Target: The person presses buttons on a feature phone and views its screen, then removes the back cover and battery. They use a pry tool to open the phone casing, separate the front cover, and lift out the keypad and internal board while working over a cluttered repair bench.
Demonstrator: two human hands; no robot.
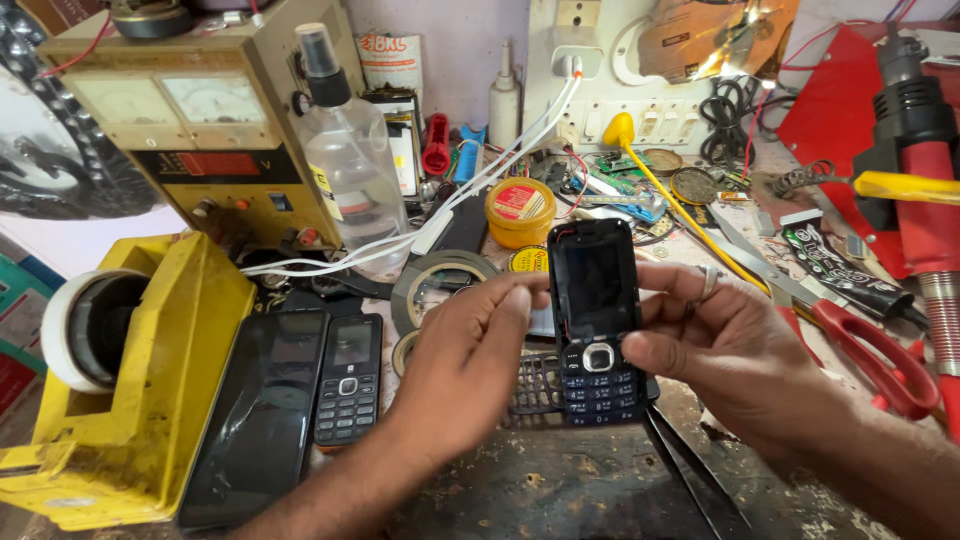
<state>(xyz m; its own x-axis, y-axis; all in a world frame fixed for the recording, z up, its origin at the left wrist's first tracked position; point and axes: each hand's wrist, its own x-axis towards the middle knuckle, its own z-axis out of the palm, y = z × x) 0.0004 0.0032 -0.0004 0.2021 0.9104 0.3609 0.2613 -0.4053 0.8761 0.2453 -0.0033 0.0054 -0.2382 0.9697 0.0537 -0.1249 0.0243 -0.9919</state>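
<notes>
A black keypad phone (pixel 596 318) with a dark screen stands upright above the bench, held between both hands. My right hand (pixel 735 350) grips its right edge, thumb on the keypad side, a ring on one finger. My left hand (pixel 470 350) pinches its left edge near the screen with fingertips together. Under the phone lies a loose black keypad frame (pixel 535 385).
A second keypad phone (pixel 348 380) and a black smartphone (pixel 258 415) lie at left beside a yellow tape dispenser (pixel 130 390). Red-handled scissors (pixel 860 345), tweezers (pixel 690 470), a spray bottle (pixel 345 150), a yellow tin (pixel 520 212), tape rolls (pixel 440 280) and a power supply (pixel 200 130) crowd the bench.
</notes>
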